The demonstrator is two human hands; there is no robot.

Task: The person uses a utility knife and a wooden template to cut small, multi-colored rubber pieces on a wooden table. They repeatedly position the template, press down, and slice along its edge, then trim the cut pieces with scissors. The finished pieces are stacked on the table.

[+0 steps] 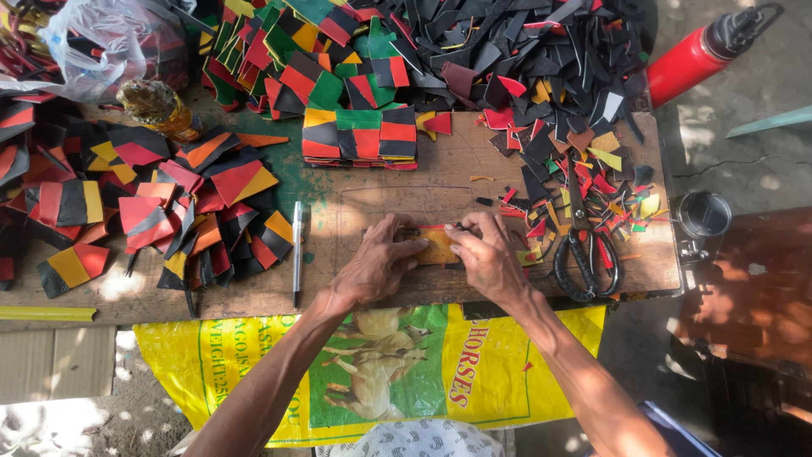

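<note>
A small orange-yellow piece (437,247) is pinned flat on the wooden workboard (364,207), near its front edge. The left hand (378,264) is pressed on the piece's left end, fingers spread and flat — nothing is gripped. The right hand (488,258) is closed around a thin dark tool (463,227), tip set at the piece's upper right edge. Black-handled scissors (584,254) are seen just right of the hands; a silver pen (297,252) to the left. A neat stack of red-green-black-yellow pieces (359,138) sits behind — loose scraps all around.
</note>
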